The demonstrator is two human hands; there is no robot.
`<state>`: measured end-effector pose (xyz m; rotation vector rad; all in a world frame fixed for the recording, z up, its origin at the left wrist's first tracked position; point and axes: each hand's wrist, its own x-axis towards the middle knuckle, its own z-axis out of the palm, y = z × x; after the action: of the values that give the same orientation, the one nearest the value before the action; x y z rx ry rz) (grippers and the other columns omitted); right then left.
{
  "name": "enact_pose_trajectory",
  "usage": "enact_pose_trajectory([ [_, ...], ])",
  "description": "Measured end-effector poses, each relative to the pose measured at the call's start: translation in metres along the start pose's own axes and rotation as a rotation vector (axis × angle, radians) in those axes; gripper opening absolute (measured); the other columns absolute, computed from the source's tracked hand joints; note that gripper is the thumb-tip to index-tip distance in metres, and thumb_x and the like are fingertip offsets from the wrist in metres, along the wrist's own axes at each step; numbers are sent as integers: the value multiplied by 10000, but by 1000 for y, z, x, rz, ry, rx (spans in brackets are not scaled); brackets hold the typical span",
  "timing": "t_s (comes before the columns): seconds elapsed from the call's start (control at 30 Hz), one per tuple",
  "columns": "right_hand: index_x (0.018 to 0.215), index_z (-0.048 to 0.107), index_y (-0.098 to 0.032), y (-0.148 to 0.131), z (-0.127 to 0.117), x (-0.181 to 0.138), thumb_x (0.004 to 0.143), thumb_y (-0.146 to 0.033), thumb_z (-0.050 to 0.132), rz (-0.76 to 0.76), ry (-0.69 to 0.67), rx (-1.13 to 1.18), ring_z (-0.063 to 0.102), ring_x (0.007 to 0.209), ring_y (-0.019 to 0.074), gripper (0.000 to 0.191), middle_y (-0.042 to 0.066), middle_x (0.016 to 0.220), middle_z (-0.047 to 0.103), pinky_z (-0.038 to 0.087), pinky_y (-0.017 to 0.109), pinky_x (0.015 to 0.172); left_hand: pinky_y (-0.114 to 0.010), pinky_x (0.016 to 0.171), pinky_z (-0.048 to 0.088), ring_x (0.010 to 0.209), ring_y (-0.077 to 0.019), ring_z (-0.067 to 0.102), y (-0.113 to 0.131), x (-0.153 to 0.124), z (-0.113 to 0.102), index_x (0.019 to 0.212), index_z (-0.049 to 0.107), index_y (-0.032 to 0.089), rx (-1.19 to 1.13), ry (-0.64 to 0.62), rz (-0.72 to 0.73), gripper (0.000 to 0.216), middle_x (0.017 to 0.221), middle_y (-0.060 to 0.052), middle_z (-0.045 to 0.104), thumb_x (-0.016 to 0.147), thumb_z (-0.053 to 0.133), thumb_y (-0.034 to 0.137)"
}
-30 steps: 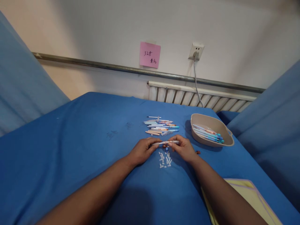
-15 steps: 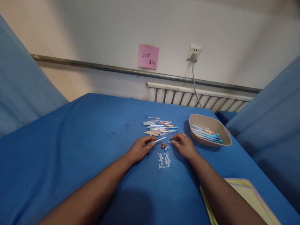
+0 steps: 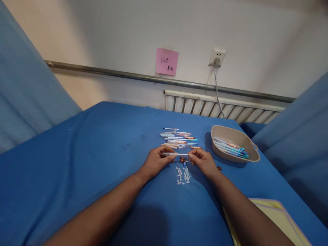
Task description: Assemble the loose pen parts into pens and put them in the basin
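A slim white pen refill (image 3: 182,154) lies level between my two hands, above the blue cloth. My left hand (image 3: 159,161) pinches its left part, where a greyish, see-through section shows between the fingers. At the right end, the fingertips of my right hand (image 3: 204,163) are closed on the white tip. Just below the refill sit small brown pieces (image 3: 182,159) and a blue piece (image 3: 185,164). Nearer to me are several small white plastic pieces (image 3: 186,175). Beyond my hands lie rows of pen parts (image 3: 176,138), with peach barrels (image 3: 171,146) at the near side.
A beige basket (image 3: 253,158) holding several pens (image 3: 230,148) stands right of my hands. Beside my right wrist is a small brown piece (image 3: 219,168). A yellow cloth (image 3: 271,215) lies under my right forearm. Blue curtains (image 3: 30,78) hang at both sides.
My right hand has come to the refill's right end and closed on it. The refill has turned from slanted to level. A brown piece now shows beside my right wrist. The view has shifted slightly.
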<state>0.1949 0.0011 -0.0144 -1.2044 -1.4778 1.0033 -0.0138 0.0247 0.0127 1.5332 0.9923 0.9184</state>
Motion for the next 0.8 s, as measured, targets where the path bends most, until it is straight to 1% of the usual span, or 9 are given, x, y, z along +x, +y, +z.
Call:
enact_pose_trajectory([
  [0.1,692,586,-183,-2,2,-1,765,-459,576,17,-27,23,469,517,110,286,-14,566,547,378,234,511,-229,600,442,629,-117,561,1,-1,0,815,637,125,-6,22,5,263,718,-15,634,659,700,327],
  [0.27,721,607,-181,-6,10,-6,765,-480,576,59,-108,82,486,522,110,304,-4,610,582,396,237,517,-204,531,385,558,-92,502,2,-5,3,767,641,116,-33,53,-16,289,631,5,595,627,729,353],
  [0.37,701,594,-181,-6,15,-9,757,-494,584,84,-145,83,481,507,108,317,-11,579,566,391,234,501,-208,544,397,579,-101,513,1,-5,4,749,626,115,-99,80,-5,321,652,-5,603,601,750,371],
  [0.47,685,584,-178,-6,18,-11,751,-499,591,94,-176,96,475,498,105,328,-15,569,557,387,234,497,-218,576,417,606,-110,529,0,-5,5,741,626,114,-145,63,17,320,673,-17,612,596,759,366],
  [0.57,695,587,-179,-6,19,-13,753,-499,589,102,-182,121,459,492,102,326,-21,565,542,376,234,496,-226,598,428,624,-119,548,-1,-6,6,752,637,119,-180,36,10,300,690,-21,630,601,760,346],
  [0.7,691,579,-181,-6,19,-13,761,-474,592,107,-188,162,438,485,95,302,-28,558,525,352,228,488,-240,630,439,640,-127,568,-3,-6,8,754,645,124,-216,31,-7,278,699,-19,645,597,762,322],
  [0.8,691,575,-180,-4,20,-12,767,-464,589,113,-167,169,436,483,95,294,-28,556,521,343,226,485,-243,635,442,647,-129,571,-5,-5,8,780,655,124,-228,28,-20,275,707,-23,649,607,754,315],
])
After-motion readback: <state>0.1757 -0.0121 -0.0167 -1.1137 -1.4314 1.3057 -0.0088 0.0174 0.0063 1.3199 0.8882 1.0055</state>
